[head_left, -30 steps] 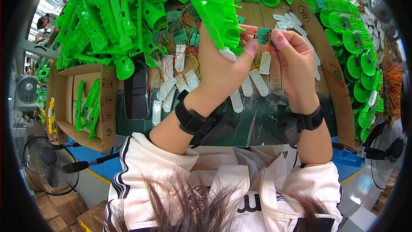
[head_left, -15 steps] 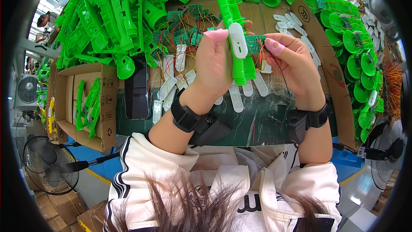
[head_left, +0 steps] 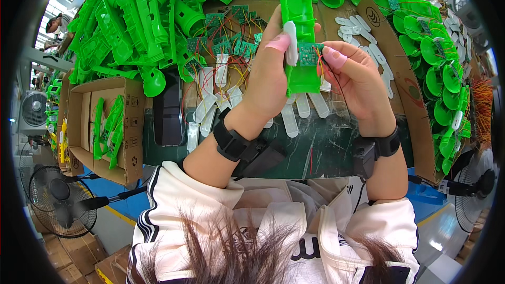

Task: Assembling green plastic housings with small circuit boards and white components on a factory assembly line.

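Observation:
In my left hand (head_left: 266, 76) is a long green plastic housing half (head_left: 297, 0), held upright with its ribbed hollow side showing. A white oval plastic piece (head_left: 290, 42) sits along the housing's left edge, under my left thumb. My right hand (head_left: 360, 71) pinches a small green circuit board (head_left: 309, 54) at its right end between thumb and fingers. The board lies across the housing's hollow, beside the white piece; whether it is seated cannot be told. Red, yellow and black wires (head_left: 322, 68) hang from the board near my right fingertips.
Green plastic housings (head_left: 126, 16) pile up at the back left. Wired circuit boards (head_left: 223, 47) and white strips (head_left: 288, 121) lie around my hands. A dark phone (head_left: 169, 108) and a cardboard box (head_left: 131, 131) are at left. A cardboard wall (head_left: 405, 89) borders assembled green parts (head_left: 447, 79) at right.
My left hand has turned the housing so its hollow side faces up more, and the white piece now shows edge-on. The board in my right hand has moved from beside the housing to over its hollow.

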Demonstrator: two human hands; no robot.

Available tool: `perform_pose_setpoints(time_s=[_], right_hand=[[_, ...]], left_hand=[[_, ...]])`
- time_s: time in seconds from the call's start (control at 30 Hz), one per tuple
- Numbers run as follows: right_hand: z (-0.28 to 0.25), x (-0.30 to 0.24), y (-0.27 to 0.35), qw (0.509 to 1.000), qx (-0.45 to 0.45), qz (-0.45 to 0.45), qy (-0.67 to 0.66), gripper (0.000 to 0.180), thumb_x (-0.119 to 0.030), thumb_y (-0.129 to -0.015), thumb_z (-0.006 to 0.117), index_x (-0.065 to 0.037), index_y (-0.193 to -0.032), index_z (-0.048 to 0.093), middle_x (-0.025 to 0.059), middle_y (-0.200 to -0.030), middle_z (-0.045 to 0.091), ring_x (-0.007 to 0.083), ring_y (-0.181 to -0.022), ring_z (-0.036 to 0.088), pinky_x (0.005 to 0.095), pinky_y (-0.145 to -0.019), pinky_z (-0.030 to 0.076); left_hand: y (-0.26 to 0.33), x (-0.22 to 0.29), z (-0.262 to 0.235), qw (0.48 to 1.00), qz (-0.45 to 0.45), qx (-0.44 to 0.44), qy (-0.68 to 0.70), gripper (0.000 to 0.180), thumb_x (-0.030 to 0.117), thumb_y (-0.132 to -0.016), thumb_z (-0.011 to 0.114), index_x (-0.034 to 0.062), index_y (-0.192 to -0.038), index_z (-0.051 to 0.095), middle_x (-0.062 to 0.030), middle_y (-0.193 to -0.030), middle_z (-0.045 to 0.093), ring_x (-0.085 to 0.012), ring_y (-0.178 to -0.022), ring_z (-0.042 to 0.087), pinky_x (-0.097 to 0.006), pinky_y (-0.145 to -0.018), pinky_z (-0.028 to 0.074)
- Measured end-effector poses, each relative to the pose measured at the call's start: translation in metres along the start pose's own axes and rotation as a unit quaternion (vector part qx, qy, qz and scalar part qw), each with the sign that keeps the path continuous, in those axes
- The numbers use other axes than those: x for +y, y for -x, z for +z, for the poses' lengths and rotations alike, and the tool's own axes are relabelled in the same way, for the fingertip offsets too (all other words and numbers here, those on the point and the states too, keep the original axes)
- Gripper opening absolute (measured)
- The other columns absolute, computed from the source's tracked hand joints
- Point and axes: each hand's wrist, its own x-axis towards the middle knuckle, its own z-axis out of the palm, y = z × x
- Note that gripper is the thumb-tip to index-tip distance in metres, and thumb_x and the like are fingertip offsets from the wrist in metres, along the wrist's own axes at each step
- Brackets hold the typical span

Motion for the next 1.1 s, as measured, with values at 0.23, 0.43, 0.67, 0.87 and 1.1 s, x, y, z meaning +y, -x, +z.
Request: perform_pose_setpoints(time_s=[0.23,0.43,0.67,0.87,1.1], right_hand=[[0.01,0.003,0.003,0.993,0.058,-0.083,0.061,0.019,-0.008,-0.083,0.061,0.006,-0.095,0.06,0.0066,-0.079,0.063,0.0085,-0.067,0.059,0.0195,-0.06,0.048],[0.016,0.005,0.005,0.98,0.064,-0.14,0.127,0.02,-0.012,-0.082,0.063,0.006,-0.089,0.061,0.0063,-0.071,0.062,0.0074,-0.06,0.057,0.0195,-0.052,0.046],[0.016,0.0,0.009,0.979,0.028,-0.125,0.156,0.022,-0.016,-0.083,0.064,0.005,-0.085,0.061,0.0055,-0.069,0.061,0.0052,-0.057,0.054,0.0176,-0.048,0.042],[0.014,0.002,0.007,0.98,0.029,-0.111,0.164,0.021,-0.016,-0.083,0.063,0.005,-0.083,0.06,0.0046,-0.067,0.061,0.0054,-0.055,0.052,0.0184,-0.046,0.038],[0.016,0.001,0.008,0.975,0.044,-0.106,0.188,0.019,-0.014,-0.083,0.062,0.005,-0.081,0.06,0.004,-0.068,0.06,0.0049,-0.055,0.052,0.0178,-0.047,0.038]], left_hand=[[0.002,-0.007,-0.002,0.995,0.035,0.005,-0.095,0.052,0.032,-0.095,0.031,0.0067,-0.138,0.019,-0.0115,-0.124,0.046,-0.0202,-0.112,0.048,-0.034,-0.09,0.043],[0.005,-0.004,0.003,0.999,0.005,0.007,-0.034,0.049,0.031,-0.095,0.03,0.0106,-0.138,0.02,-0.0083,-0.122,0.047,-0.0177,-0.106,0.051,-0.033,-0.087,0.044],[0.002,-0.007,0.005,0.999,0.014,0.03,-0.015,0.047,0.031,-0.095,0.027,0.0112,-0.137,0.021,-0.0082,-0.111,0.053,-0.0156,-0.09,0.058,-0.028,-0.069,0.051],[0.004,-0.011,0.004,0.999,0.001,0.019,-0.03,0.047,0.034,-0.094,0.027,0.0132,-0.136,0.022,-0.0076,-0.107,0.056,-0.0137,-0.088,0.058,-0.025,-0.056,0.049],[0.006,-0.013,0.001,0.999,0.018,-0.006,-0.03,0.051,0.036,-0.094,0.03,0.0128,-0.138,0.018,-0.0077,-0.109,0.054,-0.0129,-0.089,0.056,-0.025,-0.062,0.048]])
